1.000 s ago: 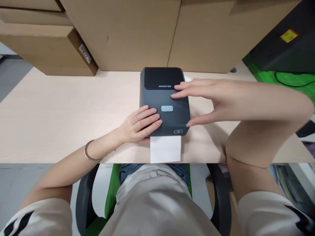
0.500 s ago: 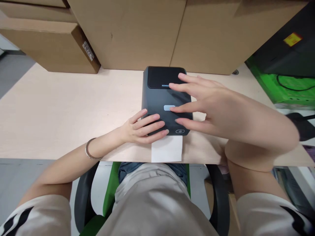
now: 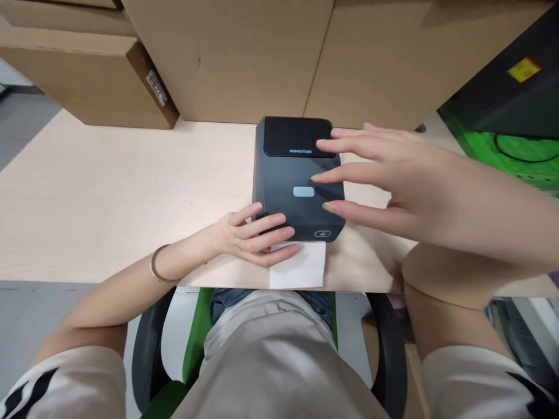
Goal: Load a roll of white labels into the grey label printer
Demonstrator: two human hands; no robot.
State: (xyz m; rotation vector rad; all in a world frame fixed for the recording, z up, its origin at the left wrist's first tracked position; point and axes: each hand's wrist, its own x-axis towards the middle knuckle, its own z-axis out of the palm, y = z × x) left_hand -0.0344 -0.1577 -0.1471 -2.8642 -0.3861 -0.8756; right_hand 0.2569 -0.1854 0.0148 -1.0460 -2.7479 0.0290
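A dark grey printer-like device with a black glossy panel and a light blue button sits on the pale desk. White paper lies at its front edge, reaching to the desk's edge. My left hand is open, fingers spread over the device's front left corner, the lowest finger over the paper. Above the device's right side, my right hand is open with fingers apart and holds nothing. Whether its fingertips touch the surface is hard to tell.
Large cardboard boxes stand behind the device. A smaller carton is at the back left of the wooden desk. At the right are a black case and a green surface with a cable.
My right hand has moved right and up, uncovering the button and more of the lettering. My left hand's fingers have slid slightly toward the front, one now over the paper.
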